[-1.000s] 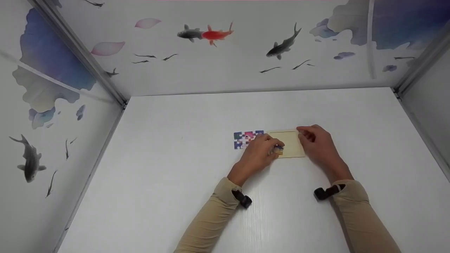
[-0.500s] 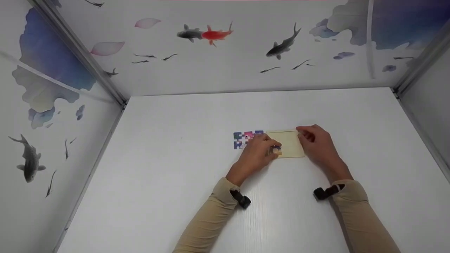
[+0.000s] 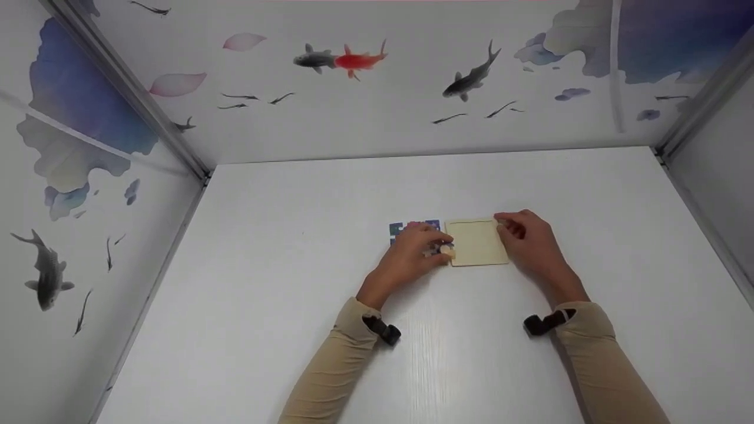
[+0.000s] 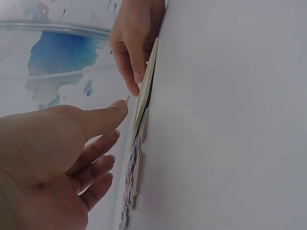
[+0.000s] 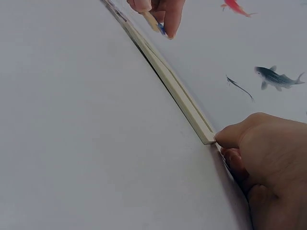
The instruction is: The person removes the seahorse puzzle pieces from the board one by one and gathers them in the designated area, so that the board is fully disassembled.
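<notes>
My left hand (image 3: 406, 253) pinches a jigsaw puzzle piece (image 3: 447, 251) between thumb and fingers. Blue and pale wood colours show on that puzzle piece (image 5: 156, 24) in the right wrist view. It hovers by the left edge of a shallow wooden puzzle tray (image 3: 478, 242), whose visible floor is bare. Under and behind this hand lie several joined jigsaw pieces (image 3: 433, 224), blue and pink, partly hidden. My right hand (image 3: 533, 244) holds the tray by its right edge, near the upper corner; its thumb (image 5: 230, 136) touches the tray's corner in the right wrist view.
A white table (image 3: 265, 294) spreads around the pieces and tray. Panels printed with fish and petals rise at the back (image 3: 353, 118) and left (image 3: 118, 235). Another panel (image 3: 718, 129) stands at the right.
My left hand has moved left with the pinched jigsaw piece, from over the tray to its left edge and the joined pieces. The right hand stays at the tray's edge.
</notes>
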A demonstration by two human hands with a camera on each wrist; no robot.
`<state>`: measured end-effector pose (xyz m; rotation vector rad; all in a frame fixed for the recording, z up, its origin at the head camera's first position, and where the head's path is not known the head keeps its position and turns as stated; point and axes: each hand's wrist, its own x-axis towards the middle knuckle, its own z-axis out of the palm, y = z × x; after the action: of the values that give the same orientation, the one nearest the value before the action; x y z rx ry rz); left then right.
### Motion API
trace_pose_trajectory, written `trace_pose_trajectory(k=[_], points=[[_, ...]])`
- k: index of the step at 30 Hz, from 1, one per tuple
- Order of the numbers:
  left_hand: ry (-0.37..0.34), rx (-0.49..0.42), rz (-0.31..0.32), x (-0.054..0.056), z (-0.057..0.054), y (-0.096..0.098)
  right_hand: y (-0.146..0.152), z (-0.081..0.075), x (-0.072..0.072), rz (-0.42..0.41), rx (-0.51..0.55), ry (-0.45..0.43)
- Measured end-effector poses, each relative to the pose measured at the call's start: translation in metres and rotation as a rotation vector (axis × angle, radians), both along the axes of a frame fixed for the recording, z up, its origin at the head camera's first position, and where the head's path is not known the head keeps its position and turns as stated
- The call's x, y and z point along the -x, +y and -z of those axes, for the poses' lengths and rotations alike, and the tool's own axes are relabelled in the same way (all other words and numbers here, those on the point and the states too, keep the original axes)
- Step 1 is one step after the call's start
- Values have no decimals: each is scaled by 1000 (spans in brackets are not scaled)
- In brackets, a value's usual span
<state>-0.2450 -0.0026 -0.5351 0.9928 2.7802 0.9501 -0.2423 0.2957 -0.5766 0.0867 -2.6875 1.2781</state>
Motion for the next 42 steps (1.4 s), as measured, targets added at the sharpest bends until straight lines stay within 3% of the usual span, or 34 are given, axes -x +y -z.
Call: trace_pose_trajectory(k=[6,14,23,30,42], points=[[-27,-89,14,4,-3,-20,-1,-1,0,6,-1,-6],[-71,-140,-9,4,-2,-45,-1,-1,1,-18,-16,24],[-112,-110,-62,-4,2,-70,0,0,1,-12,-16,23],[-126,-98,-65,-5,5,-88,1,1,0,0,-9,12],[-195,-95,-97,-6,6,-95,-1,0,0,7,21,-11]])
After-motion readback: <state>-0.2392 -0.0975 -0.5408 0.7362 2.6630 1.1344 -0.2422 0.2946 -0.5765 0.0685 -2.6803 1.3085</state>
